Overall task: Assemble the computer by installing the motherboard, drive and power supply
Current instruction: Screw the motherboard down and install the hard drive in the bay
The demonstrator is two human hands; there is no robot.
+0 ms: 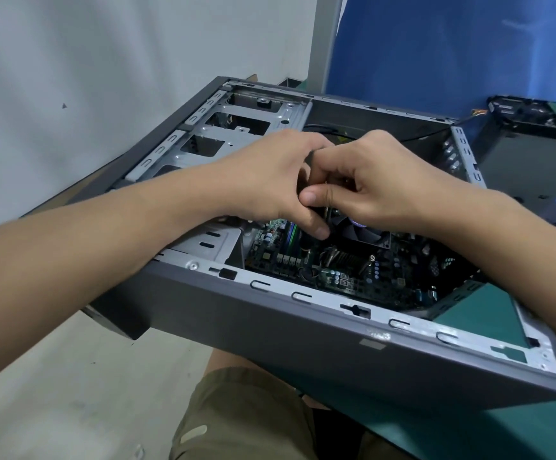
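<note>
Motherboard (336,277) lies inside the open grey computer case (270,320), which rests on the green worktop (469,426) at frame centre. Left hand (270,180) and right hand (379,184) meet above the cooler fan (359,232), fingers curled, pinching a small dark part (323,212) between them. A grey label (373,343) on the near wall is illegible.

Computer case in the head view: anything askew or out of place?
Yes: the computer case sits skewed, its near left corner apparently overhanging the green table above the person's knee. Nothing else stands out.
</note>
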